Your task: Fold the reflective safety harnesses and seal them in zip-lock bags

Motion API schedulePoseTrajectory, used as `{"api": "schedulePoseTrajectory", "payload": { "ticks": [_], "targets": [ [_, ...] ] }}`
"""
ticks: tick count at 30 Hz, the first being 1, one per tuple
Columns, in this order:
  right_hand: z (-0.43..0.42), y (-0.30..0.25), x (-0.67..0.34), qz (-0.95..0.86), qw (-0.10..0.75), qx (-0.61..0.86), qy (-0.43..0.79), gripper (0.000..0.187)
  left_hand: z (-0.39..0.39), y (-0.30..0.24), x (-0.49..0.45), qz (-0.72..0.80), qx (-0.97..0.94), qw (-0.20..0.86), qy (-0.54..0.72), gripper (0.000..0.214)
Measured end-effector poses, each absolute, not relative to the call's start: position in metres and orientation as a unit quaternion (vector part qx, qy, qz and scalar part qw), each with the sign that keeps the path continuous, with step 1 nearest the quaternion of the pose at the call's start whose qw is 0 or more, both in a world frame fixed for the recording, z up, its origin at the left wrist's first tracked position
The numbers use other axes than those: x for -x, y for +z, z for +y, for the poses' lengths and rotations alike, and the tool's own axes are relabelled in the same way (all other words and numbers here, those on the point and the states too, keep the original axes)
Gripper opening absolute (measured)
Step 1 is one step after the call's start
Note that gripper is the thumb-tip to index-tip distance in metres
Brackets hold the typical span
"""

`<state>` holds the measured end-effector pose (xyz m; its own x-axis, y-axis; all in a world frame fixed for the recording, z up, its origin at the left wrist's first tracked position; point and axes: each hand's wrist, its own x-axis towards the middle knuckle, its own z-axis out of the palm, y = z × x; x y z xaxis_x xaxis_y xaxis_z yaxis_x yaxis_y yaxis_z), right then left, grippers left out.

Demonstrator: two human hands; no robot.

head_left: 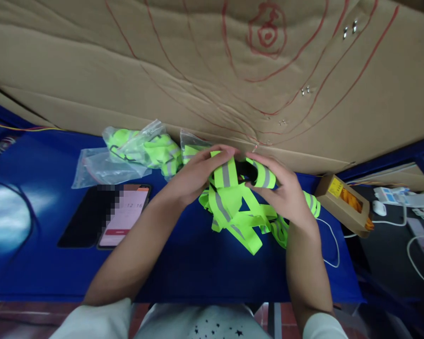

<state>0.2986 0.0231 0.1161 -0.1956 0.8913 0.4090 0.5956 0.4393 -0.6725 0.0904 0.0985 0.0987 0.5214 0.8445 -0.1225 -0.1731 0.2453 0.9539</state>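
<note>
Neon yellow-green reflective straps (229, 207) with grey stripes lie in a loose tangle on the blue table. Above the tangle, my left hand (201, 172) is closed on a folded stretch of this strap, thumb on top. My right hand (281, 186) grips another curled part between thumb and fingers. Something black shows between the two held parts; its shape is partly hidden. Behind my left hand, a clear plastic bag (192, 140) with more strap in it is partly covered. Another clear bag (132, 146) of yellow-green straps rests to the left.
A phone (127, 221) showing a timer lies left of my forearm, beside a dark flat object (88, 221). An open cardboard box (342, 202) with orange contents stands at the right. A white cable (334, 240) loops nearby. Cardboard (198, 70) with red lines rises behind the table.
</note>
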Motion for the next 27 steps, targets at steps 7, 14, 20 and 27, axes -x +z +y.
{"api": "schedulePoseTrajectory", "payload": {
  "ticks": [7,14,20,27],
  "targets": [
    [0.028,0.112,-0.303,-0.6,0.496,0.574,0.255,0.033,0.094,0.103,-0.082,0.243,-0.736,0.43,0.464,0.062],
    [0.029,0.108,-0.297,-0.605,0.49,0.566,0.272,0.038,0.082,0.112,-0.086,0.18,-0.891,0.173,0.38,0.041],
    [0.018,0.118,-0.296,-0.674,0.449,0.558,0.183,0.049,0.078,0.111,-0.089,0.218,-0.865,0.191,0.41,0.028],
    [0.015,0.114,-0.305,-0.805,0.222,0.55,0.026,0.064,0.091,0.095,-0.092,0.255,-0.85,0.245,0.391,0.024]
  ]
}}
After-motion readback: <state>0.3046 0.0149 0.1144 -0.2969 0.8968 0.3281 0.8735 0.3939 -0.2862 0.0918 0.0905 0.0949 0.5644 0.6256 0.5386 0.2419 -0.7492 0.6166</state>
